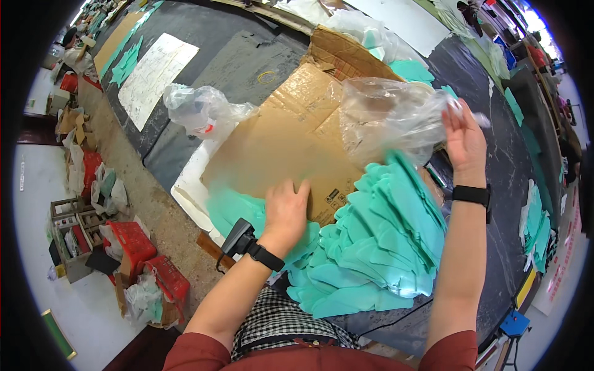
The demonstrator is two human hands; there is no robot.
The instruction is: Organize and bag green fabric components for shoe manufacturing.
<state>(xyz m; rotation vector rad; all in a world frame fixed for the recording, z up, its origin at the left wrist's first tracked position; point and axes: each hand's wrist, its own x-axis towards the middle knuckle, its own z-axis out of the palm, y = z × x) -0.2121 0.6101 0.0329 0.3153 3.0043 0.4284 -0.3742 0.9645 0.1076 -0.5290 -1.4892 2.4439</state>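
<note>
My left hand (pixel 287 209) rests at the near left of a flat brown cardboard sheet (pixel 303 117), its visible thumb and finger apart. Beside and below it lie thin green cut pieces (pixel 232 207), partly covered by the hand and wrist. My right hand (pixel 464 136) is raised at the right, fingers closed on the gathered end of a clear plastic bag (pixel 383 117). The bag stretches left over the cardboard, its end smeared by motion. Between my forearms a large overlapping heap of the same green pieces (pixel 377 241) covers the near table.
A crumpled clear bag (pixel 207 111) and a white paper sheet (pixel 154 80) lie on the dark table (pixel 241 59). A pen (pixel 435 175) sits beside the heap. Red baskets (pixel 130 244) stand on the floor at left. More green pieces (pixel 537 226) lie at the right edge.
</note>
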